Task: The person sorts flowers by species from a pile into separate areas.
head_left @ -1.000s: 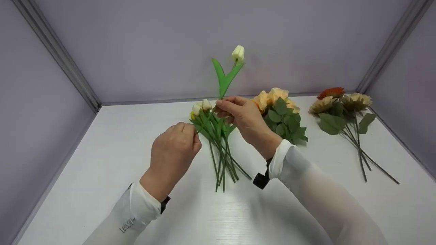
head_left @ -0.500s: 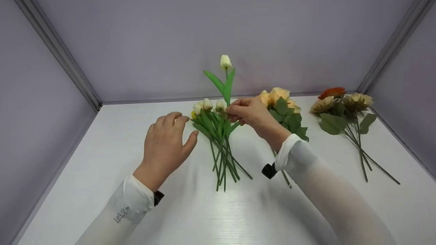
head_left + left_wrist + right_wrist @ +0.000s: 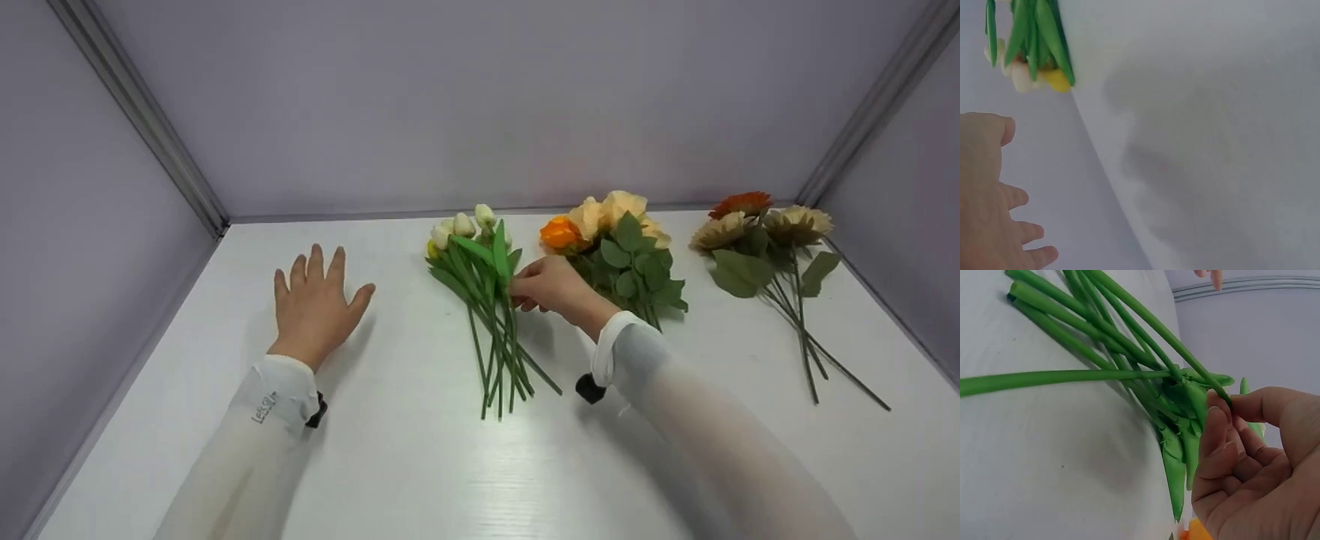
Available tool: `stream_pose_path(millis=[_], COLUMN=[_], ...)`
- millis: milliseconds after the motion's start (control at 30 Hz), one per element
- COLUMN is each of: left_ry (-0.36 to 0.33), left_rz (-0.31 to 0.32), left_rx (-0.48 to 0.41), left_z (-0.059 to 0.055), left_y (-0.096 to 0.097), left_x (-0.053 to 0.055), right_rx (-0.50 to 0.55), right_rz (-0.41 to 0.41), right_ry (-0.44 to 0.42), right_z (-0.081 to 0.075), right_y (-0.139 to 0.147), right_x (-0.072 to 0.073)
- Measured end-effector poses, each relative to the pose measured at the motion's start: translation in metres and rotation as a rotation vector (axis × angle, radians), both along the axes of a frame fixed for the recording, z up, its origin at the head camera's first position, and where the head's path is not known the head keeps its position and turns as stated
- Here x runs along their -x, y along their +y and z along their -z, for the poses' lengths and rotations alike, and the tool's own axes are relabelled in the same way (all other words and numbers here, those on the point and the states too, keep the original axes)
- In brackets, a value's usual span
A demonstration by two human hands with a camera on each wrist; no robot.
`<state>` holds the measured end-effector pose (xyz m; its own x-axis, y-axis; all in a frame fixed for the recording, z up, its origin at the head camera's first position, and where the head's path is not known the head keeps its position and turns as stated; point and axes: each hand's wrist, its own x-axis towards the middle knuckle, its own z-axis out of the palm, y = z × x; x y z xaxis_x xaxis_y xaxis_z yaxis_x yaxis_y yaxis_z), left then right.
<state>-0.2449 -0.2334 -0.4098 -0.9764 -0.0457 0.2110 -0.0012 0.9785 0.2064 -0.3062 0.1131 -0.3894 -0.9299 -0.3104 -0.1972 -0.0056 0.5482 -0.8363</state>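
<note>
My right hand (image 3: 551, 285) pinches the green stem of a white tulip (image 3: 485, 217) between thumb and fingertips, at the right side of a tulip bunch (image 3: 472, 277). In the right wrist view the pinched stem (image 3: 1168, 334) slants over the other stems lying on the table. White heads and one yellow head (image 3: 1057, 80) cluster at the bunch's top. My left hand (image 3: 311, 307), fingers spread and straight, is over the table left of the bunch and holds nothing.
Right of the bunch lie peach roses with an orange flower (image 3: 561, 233) and leafy stems. Farther right are beige flowers (image 3: 796, 225) and a rust-orange flower (image 3: 741, 203) with crossed stems. Grey-lilac panels (image 3: 495, 105) wall the white table (image 3: 405, 465) at the back and sides.
My right hand has lowered the white tulip from upright above the bunch down onto it. My left hand let go of the greenery, moved left and spread its fingers.
</note>
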Motion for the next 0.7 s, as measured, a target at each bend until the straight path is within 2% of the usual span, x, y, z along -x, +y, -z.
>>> stream_pose_path(millis=[133, 267, 500, 567, 700], left_ry=[-0.046, -0.066, -0.094, -0.099, -0.113], left_rz=[-0.023, -0.007, 0.009, 0.015, 0.028], left_rx=[-0.034, -0.052, -0.045, -0.042, -0.054], left_z=[0.009, 0.011, 0.003, -0.001, -0.01], left_y=[-0.008, -0.008, -0.005, -0.005, -0.007], left_x=[-0.001, -0.001, -0.001, -0.001, -0.004], right_rx=[-0.082, -0.154, -0.176, -0.185, -0.21], right_rz=[-0.023, -0.006, -0.006, -0.014, -0.002], right_ry=[0.053, 0.089, 0.105, 0.14, 0.266], right_z=[0.006, 0.008, 0.002, -0.004, -0.019], right_y=[-0.003, -0.003, 0.008, 0.016, 0.043], right_x=[-0.003, -0.006, -0.012, -0.015, -0.024])
